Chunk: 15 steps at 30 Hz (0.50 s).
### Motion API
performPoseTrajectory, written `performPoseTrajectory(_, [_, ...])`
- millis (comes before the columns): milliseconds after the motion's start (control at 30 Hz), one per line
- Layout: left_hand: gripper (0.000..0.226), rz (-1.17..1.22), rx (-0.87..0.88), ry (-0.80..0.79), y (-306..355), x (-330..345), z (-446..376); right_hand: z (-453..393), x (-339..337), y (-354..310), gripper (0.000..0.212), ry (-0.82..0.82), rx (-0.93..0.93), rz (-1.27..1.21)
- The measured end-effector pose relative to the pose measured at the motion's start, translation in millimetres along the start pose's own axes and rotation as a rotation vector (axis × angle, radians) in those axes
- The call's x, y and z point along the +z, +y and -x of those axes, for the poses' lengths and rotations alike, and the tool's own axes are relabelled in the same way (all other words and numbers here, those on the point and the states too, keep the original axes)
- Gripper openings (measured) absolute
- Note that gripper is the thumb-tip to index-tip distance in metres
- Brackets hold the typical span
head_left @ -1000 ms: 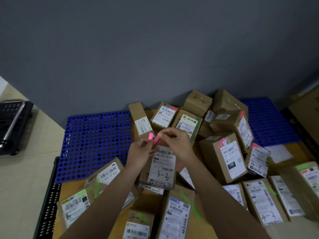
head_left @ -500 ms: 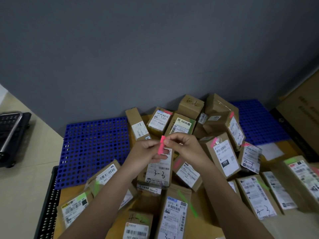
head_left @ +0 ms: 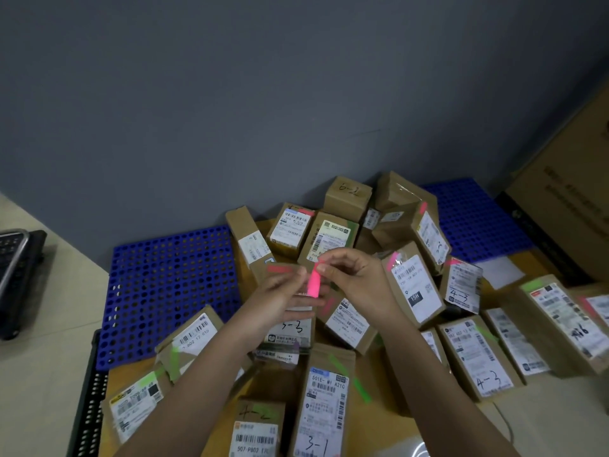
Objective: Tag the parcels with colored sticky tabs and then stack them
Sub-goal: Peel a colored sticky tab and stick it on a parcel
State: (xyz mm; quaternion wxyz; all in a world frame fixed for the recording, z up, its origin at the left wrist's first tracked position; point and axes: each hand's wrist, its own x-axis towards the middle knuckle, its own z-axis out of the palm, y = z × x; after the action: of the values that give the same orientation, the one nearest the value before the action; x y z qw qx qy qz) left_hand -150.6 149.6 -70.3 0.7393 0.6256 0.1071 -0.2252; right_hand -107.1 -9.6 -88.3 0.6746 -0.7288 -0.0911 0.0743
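My right hand (head_left: 357,282) pinches the top end of a pink sticky tab (head_left: 313,283), which hangs down between my two hands. My left hand (head_left: 283,300) is just left of the tab, thumb and fingers curled round a small pink tab pad (head_left: 280,268) that is blurred. Both hands hover over a brown parcel marked 3-3 (head_left: 291,329), partly hidden by them. Around it lie several brown parcels with white labels, such as the one marked 3-1 (head_left: 324,410) in front and the one marked 15H (head_left: 413,286) to the right; some carry pink or green tabs.
The parcels lie heaped on a wooden board over blue perforated pallets (head_left: 164,285) against a grey wall. A large carton (head_left: 566,206) stands at the right. A black device (head_left: 16,278) sits on the beige surface at far left. A black crate edge (head_left: 87,407) runs along the lower left.
The tab was lying between both hands' fingertips a second ago; now it hangs upright from my right hand alone. Both hands have come slightly closer to me.
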Motion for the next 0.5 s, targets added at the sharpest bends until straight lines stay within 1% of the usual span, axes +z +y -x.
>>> performPoseTrajectory(67, [0.033,0.005,-0.010,0.028,-2,7,-3,5,-5,2,0.017,0.016,-0.009,-0.018])
performPoseTrajectory(167, [0.018,-0.135,0.039,0.071,-9,22,-10,18,-17,6,0.018,0.011,0.052,-0.025])
performPoseTrajectory(233, [0.010,-0.235,0.042,0.034,-16,33,-14,31,-32,10,0.015,-0.003,0.151,-0.041])
performPoseTrajectory(300, [0.013,-0.363,0.032,-0.028,-28,44,-20,48,-49,17,0.011,-0.017,0.249,-0.062])
performPoseTrajectory(367, [0.014,-0.526,-0.002,-0.115,-44,54,-26,69,-60,28,0.008,0.049,0.315,-0.029])
performPoseTrajectory(400, [0.013,-0.589,-0.027,-0.161,-51,58,-28,80,-62,35,0.011,0.107,0.341,0.006])
performPoseTrajectory(467, [0.016,-0.690,-0.060,-0.212,-65,65,-33,100,-63,50,0.012,0.234,0.359,0.148])
performPoseTrajectory(500, [0.023,-0.740,-0.072,-0.220,-70,68,-34,110,-62,60,0.010,0.283,0.351,0.267])
